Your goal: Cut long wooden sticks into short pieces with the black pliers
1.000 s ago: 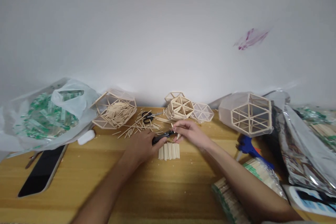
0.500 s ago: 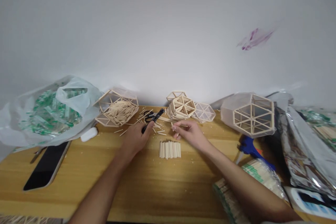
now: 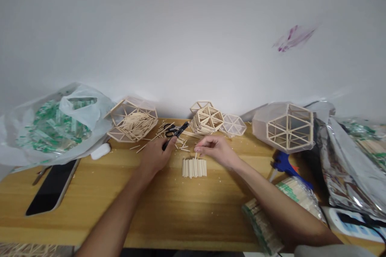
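My left hand (image 3: 157,153) is closed around a pair of black scissors (image 3: 181,129), whose blades point up and to the right. Between the thumb and fingertips of my right hand (image 3: 215,150), a short wooden stick (image 3: 196,155) is pinched upright. Its lower end is at the top edge of a neat row of cut wooden sticks (image 3: 194,168) lying side by side on the table; I cannot tell whether it touches them. Loose short stick pieces (image 3: 183,145) are scattered between the hands. Behind my right hand lies a hexagonal frame (image 3: 208,120) built of stacked sticks.
At the back left, a covered stick frame (image 3: 132,122) holds many loose sticks. A larger hexagonal frame (image 3: 286,128) stands right, near a blue glue gun (image 3: 285,164) and packed sticks (image 3: 297,193). A plastic bag (image 3: 60,124) and phone (image 3: 52,188) lie left.
My right hand has moved slightly left and turned, bringing the pinched stick upright to the top of the row. My left hand stays on the scissors. The view has tilted slightly.
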`<action>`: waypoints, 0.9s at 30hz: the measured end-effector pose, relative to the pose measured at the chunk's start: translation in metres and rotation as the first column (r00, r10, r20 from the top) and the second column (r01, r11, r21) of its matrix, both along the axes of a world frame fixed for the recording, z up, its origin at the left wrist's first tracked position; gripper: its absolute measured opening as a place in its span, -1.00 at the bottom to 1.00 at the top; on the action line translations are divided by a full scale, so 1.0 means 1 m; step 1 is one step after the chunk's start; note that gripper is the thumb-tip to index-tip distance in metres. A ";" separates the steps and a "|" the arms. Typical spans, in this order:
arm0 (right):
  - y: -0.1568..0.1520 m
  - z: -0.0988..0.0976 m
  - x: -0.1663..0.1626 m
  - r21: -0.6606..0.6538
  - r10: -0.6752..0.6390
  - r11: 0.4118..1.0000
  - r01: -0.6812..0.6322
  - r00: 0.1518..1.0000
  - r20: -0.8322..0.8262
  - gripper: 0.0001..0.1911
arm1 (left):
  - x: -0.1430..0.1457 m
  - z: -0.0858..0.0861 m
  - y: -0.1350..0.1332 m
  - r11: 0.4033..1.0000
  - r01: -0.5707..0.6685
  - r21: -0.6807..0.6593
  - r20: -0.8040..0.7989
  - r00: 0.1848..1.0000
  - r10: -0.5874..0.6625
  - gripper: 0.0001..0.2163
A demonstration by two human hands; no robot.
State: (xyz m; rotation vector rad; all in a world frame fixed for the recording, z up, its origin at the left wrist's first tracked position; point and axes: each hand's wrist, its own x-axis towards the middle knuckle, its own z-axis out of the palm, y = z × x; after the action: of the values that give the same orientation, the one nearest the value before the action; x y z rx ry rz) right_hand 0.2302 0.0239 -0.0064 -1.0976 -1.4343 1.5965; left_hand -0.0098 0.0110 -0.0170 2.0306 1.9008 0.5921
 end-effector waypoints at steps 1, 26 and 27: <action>-0.001 0.001 0.000 0.012 0.022 1.000 -0.023 1.000 0.018 -0.63 | 0.000 0.000 0.000 1.000 0.003 -0.002 -0.001 1.000 -0.003 -0.46; -0.009 -0.013 -0.005 0.308 0.144 0.919 -0.248 0.935 0.323 -0.72 | 0.001 -0.003 0.000 1.000 0.028 0.009 0.021 0.999 -0.028 -0.45; -0.009 -0.013 -0.005 0.324 0.137 0.911 -0.253 0.930 0.341 -0.74 | 0.001 -0.003 0.000 1.000 0.028 0.010 0.020 0.999 -0.029 -0.45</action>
State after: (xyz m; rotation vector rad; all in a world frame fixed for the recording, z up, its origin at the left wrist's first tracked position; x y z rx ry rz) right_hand 0.2251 0.0153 -0.0195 -1.0371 -2.0163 1.2469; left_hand -0.0084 0.0110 -0.0199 2.0467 1.8581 0.6132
